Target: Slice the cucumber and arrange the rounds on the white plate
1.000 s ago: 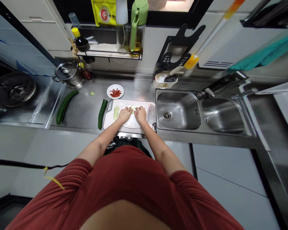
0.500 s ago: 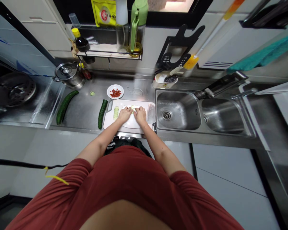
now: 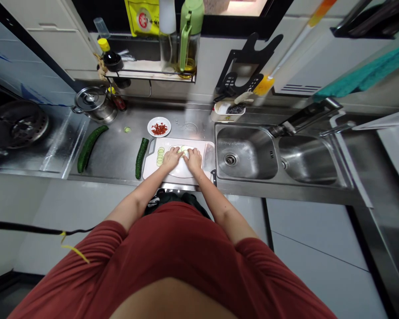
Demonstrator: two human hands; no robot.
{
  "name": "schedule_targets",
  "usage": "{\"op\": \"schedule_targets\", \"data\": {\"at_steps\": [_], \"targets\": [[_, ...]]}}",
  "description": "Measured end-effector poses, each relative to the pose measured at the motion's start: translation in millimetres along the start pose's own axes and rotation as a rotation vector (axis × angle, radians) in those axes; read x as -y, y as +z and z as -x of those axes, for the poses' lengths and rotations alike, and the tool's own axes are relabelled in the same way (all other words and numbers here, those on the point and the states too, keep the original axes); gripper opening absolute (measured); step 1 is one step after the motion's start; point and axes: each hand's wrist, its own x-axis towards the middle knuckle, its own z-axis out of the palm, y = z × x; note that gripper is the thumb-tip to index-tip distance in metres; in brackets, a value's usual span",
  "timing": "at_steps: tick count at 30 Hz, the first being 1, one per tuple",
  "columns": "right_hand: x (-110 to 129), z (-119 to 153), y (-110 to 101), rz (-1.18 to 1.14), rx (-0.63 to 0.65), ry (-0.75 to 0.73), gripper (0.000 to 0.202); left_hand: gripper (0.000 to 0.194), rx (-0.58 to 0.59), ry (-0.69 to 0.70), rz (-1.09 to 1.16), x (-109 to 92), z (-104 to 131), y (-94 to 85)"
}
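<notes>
My left hand (image 3: 171, 158) and my right hand (image 3: 193, 159) meet over a white plate (image 3: 180, 170) on a white cutting board (image 3: 150, 167). Pale green cucumber slices (image 3: 183, 149) show between my fingertips at the plate's far side. The fingers of both hands are bent and closed on them, partly covering them. Left of the plate, a row of overlapping cucumber slices (image 3: 160, 157) lies on the board. A knife with a black handle (image 3: 214, 177) lies by the board's right edge; its blade is hard to make out. A cut cucumber (image 3: 141, 158) rests beside the board's left end.
A whole cucumber (image 3: 90, 148) lies farther left, near a cucumber end piece (image 3: 127, 130). Behind the board stands a small plate (image 3: 168, 131) of chopped red pieces. A lidded pot (image 3: 99, 108) is at the back left, a double sink (image 3: 246, 155) to the right.
Both hands stay over the plate, with slight finger movement at the cucumber slices. The whole view has shifted a little; everything else lies as before.
</notes>
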Motion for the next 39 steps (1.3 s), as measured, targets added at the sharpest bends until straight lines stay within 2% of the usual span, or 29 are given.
{"op": "schedule_targets", "data": {"at_steps": [29,39], "targets": [[0.9,1.3,-8.9,0.042,0.030,-0.011,0.033,0.038,0.043,0.001,-0.023,0.5,-0.4,1.1],[-3.3,6.4,-11.9,0.042,0.034,-0.062,0.030,0.038,0.048,-0.013,-0.010,-0.6,0.2,-0.6]]}}
